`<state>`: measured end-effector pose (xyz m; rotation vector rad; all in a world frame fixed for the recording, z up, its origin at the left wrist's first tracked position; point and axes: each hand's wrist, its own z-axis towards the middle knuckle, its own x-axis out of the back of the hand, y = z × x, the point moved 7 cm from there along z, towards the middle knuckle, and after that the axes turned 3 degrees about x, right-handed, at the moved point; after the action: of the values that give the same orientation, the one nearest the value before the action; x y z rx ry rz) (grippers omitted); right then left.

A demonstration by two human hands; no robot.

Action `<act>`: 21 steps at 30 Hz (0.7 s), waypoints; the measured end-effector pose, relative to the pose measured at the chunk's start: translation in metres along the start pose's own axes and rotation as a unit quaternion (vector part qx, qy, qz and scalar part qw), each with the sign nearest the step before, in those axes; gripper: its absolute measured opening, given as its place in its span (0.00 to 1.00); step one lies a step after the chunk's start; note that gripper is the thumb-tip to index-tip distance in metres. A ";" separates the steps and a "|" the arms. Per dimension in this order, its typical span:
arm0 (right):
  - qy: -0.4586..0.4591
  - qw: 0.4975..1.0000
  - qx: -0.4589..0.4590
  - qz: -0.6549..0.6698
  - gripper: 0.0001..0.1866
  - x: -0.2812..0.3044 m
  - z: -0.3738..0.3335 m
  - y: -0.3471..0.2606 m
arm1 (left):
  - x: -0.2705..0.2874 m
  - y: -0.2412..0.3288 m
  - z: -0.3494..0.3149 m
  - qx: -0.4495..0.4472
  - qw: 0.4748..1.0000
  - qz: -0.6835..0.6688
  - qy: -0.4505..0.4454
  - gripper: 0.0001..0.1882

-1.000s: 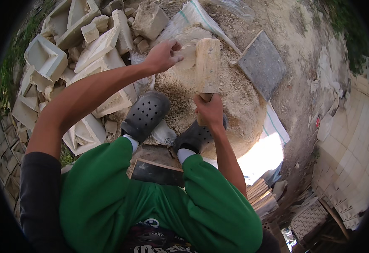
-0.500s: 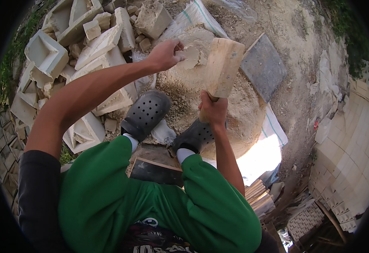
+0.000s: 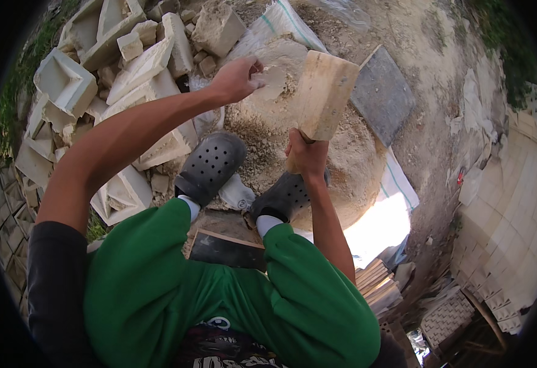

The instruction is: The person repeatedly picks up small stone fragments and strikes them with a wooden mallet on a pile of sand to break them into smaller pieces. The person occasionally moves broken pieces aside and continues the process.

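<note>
My right hand is wrapped round the handle of a wooden mallet, whose thick, pale block head stands up over a heap of crushed, cream-coloured rubble. At the upper left of the heap is my left hand, its fingers curled in and dusty at the tips. Whatever those fingers may hold is hidden. Just right of them, on the heap, lies a thin pale flake, with crumbs around it.
Broken pale cast blocks pile up at the left. A grey square slab lies right of the mallet. Beneath the heap spreads a white woven sack. My grey clogs rest at its near edge. Stacked pale tiles stand at the far right.
The mallet has shifted slightly left, its head tilting a little. My left hand has moved only slightly and stays curled beside the flake.
</note>
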<state>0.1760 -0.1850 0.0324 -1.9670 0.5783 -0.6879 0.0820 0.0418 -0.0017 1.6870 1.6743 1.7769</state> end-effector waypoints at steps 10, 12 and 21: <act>0.012 1.000 0.009 -0.003 0.07 0.016 0.001 -0.020 | 0.001 -0.007 -0.002 0.014 1.000 0.004 -0.004 0.22; 0.024 0.996 0.054 0.063 0.06 0.010 -0.001 -0.023 | 0.002 -0.007 -0.002 0.016 1.000 0.004 -0.007 0.22; -0.023 0.986 -0.087 -0.139 0.14 0.005 0.005 -0.020 | 0.001 -0.004 -0.002 0.029 0.999 0.009 -0.018 0.22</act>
<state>0.1849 -0.1760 0.0496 -2.2467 0.3481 -0.7808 0.0780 0.0434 -0.0036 1.7530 1.7174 1.7100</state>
